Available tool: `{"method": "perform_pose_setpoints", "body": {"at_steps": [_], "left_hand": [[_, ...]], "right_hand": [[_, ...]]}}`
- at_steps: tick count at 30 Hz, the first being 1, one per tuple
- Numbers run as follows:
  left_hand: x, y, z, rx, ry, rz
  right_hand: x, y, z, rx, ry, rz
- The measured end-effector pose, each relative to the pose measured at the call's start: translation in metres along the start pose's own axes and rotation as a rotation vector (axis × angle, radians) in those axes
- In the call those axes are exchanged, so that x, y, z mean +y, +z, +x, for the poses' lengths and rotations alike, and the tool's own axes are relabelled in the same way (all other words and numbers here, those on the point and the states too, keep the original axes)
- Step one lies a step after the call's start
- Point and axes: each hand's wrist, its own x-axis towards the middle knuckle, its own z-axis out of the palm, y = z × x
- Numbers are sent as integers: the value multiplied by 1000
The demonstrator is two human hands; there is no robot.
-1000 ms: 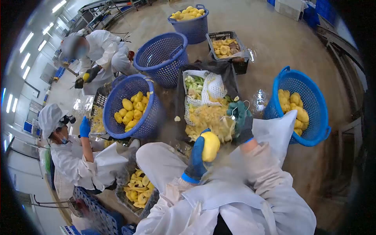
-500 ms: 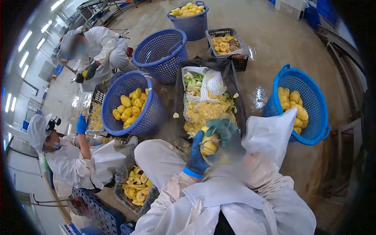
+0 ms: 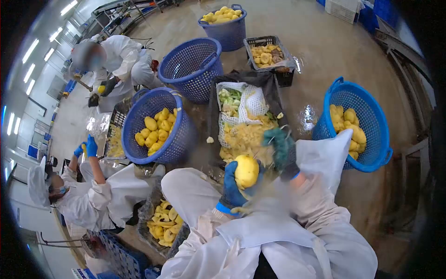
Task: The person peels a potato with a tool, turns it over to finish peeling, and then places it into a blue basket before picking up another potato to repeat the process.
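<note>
Wrapped in a blue glove, my left hand point(image 3: 232, 186) holds a peeled yellow potato-like piece point(image 3: 246, 172), with a thin strip of peel hanging below it. To its right is my right hand point(image 3: 278, 146) in a dark green glove, apart from the piece. A thin tool seems to stick out of its curled fingers, but motion blur hides what it is. Both hands are over the near end of a black-lined crate point(image 3: 284, 109) holding yellow peelings point(image 3: 248, 139), green scraps and white netting.
Blue baskets with yellow pieces stand left point(image 3: 183, 139), right point(image 3: 378, 125) and at the far end point(image 3: 227, 35). Another basket point(image 3: 188, 60) shows no pieces. Crates of cut pieces stand lower left point(image 3: 165, 223) and beyond point(image 3: 267, 55). Two co-workers point(image 3: 88, 195) sit at left.
My right hand has moved off the yellow piece, to the right and up. The piece now shows more fully in my left hand. The nearer co-worker's hands have come together.
</note>
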Motion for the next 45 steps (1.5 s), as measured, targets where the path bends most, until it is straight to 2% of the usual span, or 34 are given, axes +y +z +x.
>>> {"method": "perform_pose_setpoints", "body": {"at_steps": [2,4,6,8,10,11,12,13,14,15,17,19,21,22,25,26,29,31,32,33,34,37,39,40,42,45], "left_hand": [[2,-16,9,-70,-105,-5],[1,-23,9,-76,-136,24],[-1,-7,0,-34,-66,86],[1,-4,3,43,-2,161],[0,-38,19,-40,-34,240],[-4,-40,17,-50,67,356],[-8,-41,15,-47,170,477],[-12,-42,12,-32,272,594],[-6,-24,6,-27,154,411],[0,-14,3,-23,32,232],[0,-22,5,-45,69,325],[-3,-19,9,-47,96,387],[-2,-14,3,-83,85,425],[0,-9,0,-102,89,445],[5,-4,-8,-167,141,375],[5,-1,-9,-159,107,253],[8,-11,0,-132,-25,14],[-2,-10,-3,-239,184,191],[-8,-8,-6,-292,288,281],[-6,-8,-7,-260,220,242],[-4,-7,-7,-225,154,201],[4,-5,-5,-125,-31,72],[6,-13,-3,-163,-84,-3],[6,-13,0,-189,-112,-35],[4,-12,-1,-101,-62,77],[2,5,-10,-28,7,125]], "right_hand": [[-21,36,-24,-197,-145,-207],[16,-16,-6,36,-93,-441],[0,-13,12,178,-81,10],[-10,6,7,-66,-267,-380],[-7,14,-3,-83,-201,-393],[-5,18,-8,-91,-168,-401],[28,-18,9,52,-162,-397],[18,-22,16,137,-166,-328],[4,-22,23,221,-175,-257],[-3,-16,24,202,-157,-205],[-15,0,12,176,-100,-118],[-28,20,2,15,-319,-635],[-20,19,8,-5,-181,-424],[31,-31,31,332,7,-306],[-15,-19,31,389,54,72],[-39,5,20,329,-36,7],[-36,25,-5,175,-45,-30],[-17,26,-13,-1,-100,-164],[-10,27,-15,-45,-62,-197],[-3,27,-16,-87,-24,-230],[-2,26,-2,-9,-58,48],[-23,11,1,208,63,186],[-13,13,-12,-17,-1,32],[-14,24,-17,-108,-82,-202],[-12,18,-9,-112,-364,-608],[-21,0,6,303,49,72]]}}
